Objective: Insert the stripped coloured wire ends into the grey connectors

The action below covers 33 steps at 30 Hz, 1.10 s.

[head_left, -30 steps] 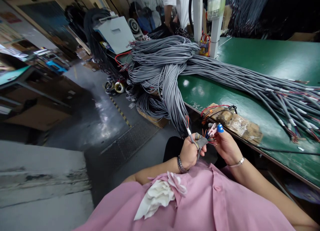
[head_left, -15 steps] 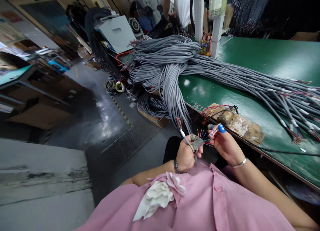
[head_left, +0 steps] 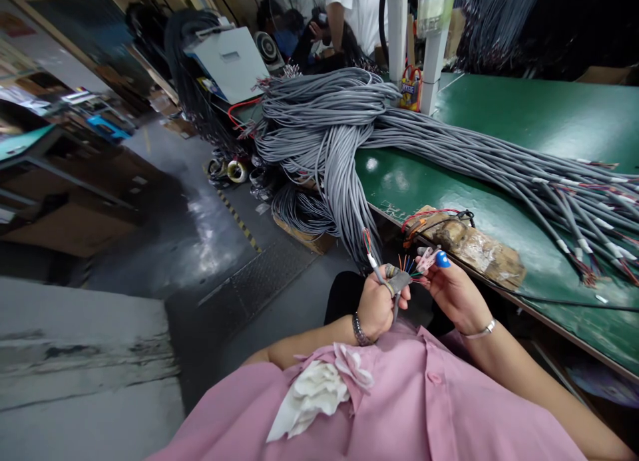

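Note:
My left hand (head_left: pixel 378 307) is closed around a grey multi-core cable (head_left: pixel 374 265), with worn grey covers on thumb and finger. One end with a white band and bare-ended coloured wires sticks up above the fist. From the pinch, thin coloured wires (head_left: pixel 405 265) fan out to the right. My right hand (head_left: pixel 462 300), with a blue cover on its thumb tip, pinches a small pale pink clip-like tool (head_left: pixel 428 257) at the fanned wires. Whether its jaws grip a wire is too small to tell.
A thick pile of grey cables (head_left: pixel 329 115) lies across the green table (head_left: pixel 524 105) and hangs over its near edge. By that edge sits a taped wooden block (head_left: pixel 474 248) with a black cord. Behind, a person in white (head_left: pixel 357 15) stands near a grey box (head_left: pixel 229 58).
Both hands have come slightly closer together; the pink tool has turned and now sits nearer the fanned wires. The left fist with the cable has shifted a little right.

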Motion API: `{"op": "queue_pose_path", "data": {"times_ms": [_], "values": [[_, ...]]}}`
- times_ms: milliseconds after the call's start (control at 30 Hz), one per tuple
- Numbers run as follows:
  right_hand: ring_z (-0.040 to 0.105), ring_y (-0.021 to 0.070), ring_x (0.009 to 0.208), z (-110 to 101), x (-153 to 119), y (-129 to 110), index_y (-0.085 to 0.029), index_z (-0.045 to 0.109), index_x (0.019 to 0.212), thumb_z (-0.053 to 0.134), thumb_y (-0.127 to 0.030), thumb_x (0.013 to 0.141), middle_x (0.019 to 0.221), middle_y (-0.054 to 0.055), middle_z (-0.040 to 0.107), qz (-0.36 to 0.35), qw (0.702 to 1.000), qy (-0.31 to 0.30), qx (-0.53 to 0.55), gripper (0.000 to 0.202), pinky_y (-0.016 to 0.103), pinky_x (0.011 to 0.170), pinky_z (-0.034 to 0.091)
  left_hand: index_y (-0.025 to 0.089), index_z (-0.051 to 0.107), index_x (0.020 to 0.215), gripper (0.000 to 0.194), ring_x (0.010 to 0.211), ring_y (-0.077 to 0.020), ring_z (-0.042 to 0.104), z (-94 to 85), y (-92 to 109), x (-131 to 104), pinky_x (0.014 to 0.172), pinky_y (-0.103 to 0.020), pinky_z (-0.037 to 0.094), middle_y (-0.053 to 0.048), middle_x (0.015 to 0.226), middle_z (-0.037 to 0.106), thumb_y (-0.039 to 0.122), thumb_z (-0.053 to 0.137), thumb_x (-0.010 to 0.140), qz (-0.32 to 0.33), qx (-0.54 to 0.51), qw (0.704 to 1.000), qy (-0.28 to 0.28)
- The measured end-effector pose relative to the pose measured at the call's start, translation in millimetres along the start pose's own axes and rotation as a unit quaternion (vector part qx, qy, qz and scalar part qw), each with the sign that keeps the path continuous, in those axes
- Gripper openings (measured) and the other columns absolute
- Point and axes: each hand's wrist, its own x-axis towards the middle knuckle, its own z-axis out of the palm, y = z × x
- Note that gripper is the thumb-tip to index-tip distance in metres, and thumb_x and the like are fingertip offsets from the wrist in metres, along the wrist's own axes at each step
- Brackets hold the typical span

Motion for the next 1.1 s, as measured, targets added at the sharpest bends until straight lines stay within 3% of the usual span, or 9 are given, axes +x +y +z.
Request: {"op": "queue_pose_path", "data": {"times_ms": [100,367,567,733,900,1100], "values": [[0.061,0.0156,0.078,-2.1,1.2,2.6,-0.022,0.071,0.091,0.068,-0.042,0.079,0.099,0.005,0.071,-0.005,1.0,0.011,-0.001,0.024,0.028,0.066,0.048,0.015,0.051,0.067,0.026,0.036,-0.0059,0.046,-0.9,-3.2,0.9,0.036,-0.017,0.026,0.001,0.052,0.058,0.035,0.068,0.071,-0.009,0.001,1.0,0.002],[0.062,0.0167,0.078,-1.0,-1.1,3.6,-0.023,0.07,0.092,0.065,-0.049,0.079,0.099,0.005,0.071,-0.002,1.0,-0.002,-0.011,0.029,0.028,0.065,0.049,0.015,0.053,0.066,0.03,0.035,-0.006,0.046,-3.8,-5.0,-1.1,0.035,-0.018,0.027,0.001,0.052,0.058,0.039,0.07,0.07,-0.009,0.026,1.0,-0.015],[0.061,0.0158,0.066,-16.7,-7.7,-6.7,-0.018,0.071,0.086,0.058,-0.064,0.076,0.083,0.009,0.07,0.097,0.987,-0.081,-0.102,0.049,0.026,0.057,0.05,0.016,0.052,0.068,0.032,0.037,-0.0063,0.046,-11.3,-8.0,-7.3,0.037,-0.018,0.031,0.001,0.053,0.058,0.041,0.071,0.07,-0.012,0.027,0.999,-0.036],[0.059,0.014,0.066,-23.1,-12.5,-16.6,-0.014,0.071,0.083,0.063,-0.056,0.078,0.081,0.009,0.068,0.13,0.952,-0.177,-0.214,0.043,0.026,0.06,0.05,0.015,0.054,0.071,0.032,0.04,-0.0071,0.049,-19.8,-13.2,-10.8,0.041,-0.018,0.035,0.0,0.056,0.059,0.044,0.068,0.074,-0.007,0.083,0.994,-0.065],[0.051,0.009,0.055,-10.0,-14.1,-22.1,-0.015,0.068,0.073,0.074,-0.039,0.072,0.065,0.001,0.062,0.098,0.947,-0.18,-0.247,0.025,0.023,0.056,0.045,0.015,0.054,0.071,0.032,0.043,-0.0079,0.052,-22.6,-10.8,-13.4,0.044,-0.018,0.039,-0.001,0.058,0.061,0.043,0.067,0.076,0.0,0.13,0.986,-0.102],[0.056,0.0125,0.057,5.8,-21.1,-21.3,-0.015,0.067,0.073,0.073,-0.043,0.071,0.064,0.001,0.065,0.086,0.921,-0.207,-0.319,0.029,0.027,0.058,0.045,0.014,0.054,0.068,0.035,0.045,-0.0101,0.056,-23.5,-13.2,-12.5,0.045,-0.019,0.043,-0.002,0.056,0.062,0.044,0.071,0.07,-0.066,0.195,0.96,-0.191]]}}
